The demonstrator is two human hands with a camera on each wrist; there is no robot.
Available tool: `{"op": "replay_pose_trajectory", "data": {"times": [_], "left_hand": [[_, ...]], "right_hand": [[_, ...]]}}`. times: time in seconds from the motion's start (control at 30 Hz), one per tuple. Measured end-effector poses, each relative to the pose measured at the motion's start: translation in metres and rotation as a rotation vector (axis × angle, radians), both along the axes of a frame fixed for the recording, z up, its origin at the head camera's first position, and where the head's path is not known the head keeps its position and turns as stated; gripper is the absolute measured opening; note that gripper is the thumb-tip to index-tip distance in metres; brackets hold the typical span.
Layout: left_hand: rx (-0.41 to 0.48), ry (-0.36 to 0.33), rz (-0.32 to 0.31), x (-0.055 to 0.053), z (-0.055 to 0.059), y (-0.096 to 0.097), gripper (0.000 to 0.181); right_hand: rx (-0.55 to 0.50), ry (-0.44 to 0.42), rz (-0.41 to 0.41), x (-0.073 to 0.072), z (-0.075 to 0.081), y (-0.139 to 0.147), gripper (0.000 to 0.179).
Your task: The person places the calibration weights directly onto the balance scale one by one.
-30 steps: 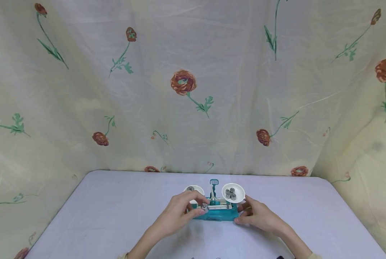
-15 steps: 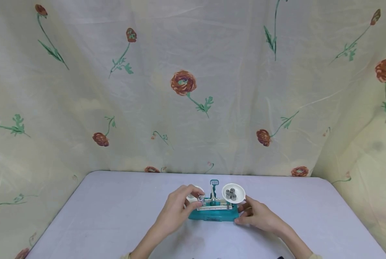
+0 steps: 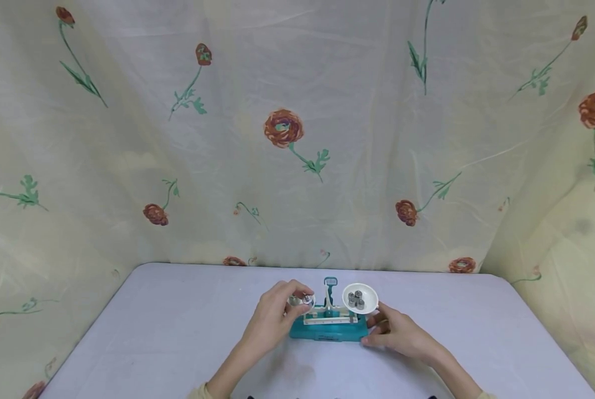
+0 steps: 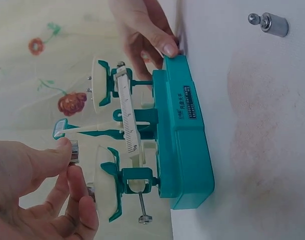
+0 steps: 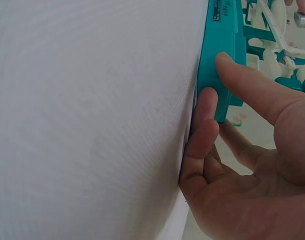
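Note:
A teal balance scale [image 3: 329, 331] with white pans stands on the table. My left hand [image 3: 271, 318] pinches a shiny metal weight [image 4: 75, 151] between thumb and fingers, held over the left pan [image 4: 105, 187]. Another weight [image 4: 91, 191] sits on that pan, partly hidden by the fingers. Several metal weights [image 3: 359, 303] are grouped on the right pan [image 3: 371, 302]. My right hand [image 5: 262, 165] grips the right end of the scale's base, thumb on its upper side and the other fingers bent at its end and underside.
On the table in front of the scale stands a knobbed metal weight [image 4: 276, 25], seen in the left wrist view. A pale cloth covers the table [image 3: 177, 338]. A flower-printed curtain [image 3: 357, 166] hangs behind it and along both sides.
My left hand has carried the pinched weight left and back, from in front of the beam to over the left pan. The right hand has stayed at the base.

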State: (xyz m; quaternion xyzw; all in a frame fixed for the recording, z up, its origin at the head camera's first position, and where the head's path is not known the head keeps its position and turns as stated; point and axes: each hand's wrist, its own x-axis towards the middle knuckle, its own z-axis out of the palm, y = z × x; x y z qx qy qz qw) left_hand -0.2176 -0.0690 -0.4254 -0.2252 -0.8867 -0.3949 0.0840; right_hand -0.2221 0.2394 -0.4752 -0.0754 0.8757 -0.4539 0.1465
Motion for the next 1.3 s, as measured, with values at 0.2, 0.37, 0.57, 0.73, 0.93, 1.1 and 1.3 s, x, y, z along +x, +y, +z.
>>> {"op": "replay_pose_trajectory", "data": {"times": [0.2,0.37,0.57,0.73,0.93,1.1,1.3], "left_hand": [[0.0,0.014,-0.005,-0.004,-0.003,0.001,0.023],[0.004,0.012,0.0,-0.006,-0.004,0.001,0.023],[0.01,0.034,0.016,-0.008,-0.002,0.002,0.022],[0.004,0.03,0.029,-0.01,0.0,0.003,0.023],[-0.02,0.047,0.035,-0.012,0.0,0.006,0.022],[-0.055,0.054,0.048,-0.013,0.002,0.008,0.021],[-0.09,0.038,0.069,-0.015,0.0,0.009,0.019]], "right_hand": [[-0.004,0.004,0.009,0.001,0.001,0.0,0.081],[-0.002,0.016,0.016,0.001,0.001,0.0,0.081],[-0.004,0.015,0.016,0.002,0.002,0.0,0.082],[-0.005,0.013,0.015,0.002,0.002,0.0,0.081],[-0.002,0.004,0.003,0.001,0.0,0.0,0.081],[-0.007,0.01,0.005,0.001,-0.001,0.0,0.082],[-0.016,0.022,0.021,0.001,-0.002,0.002,0.082]]}}
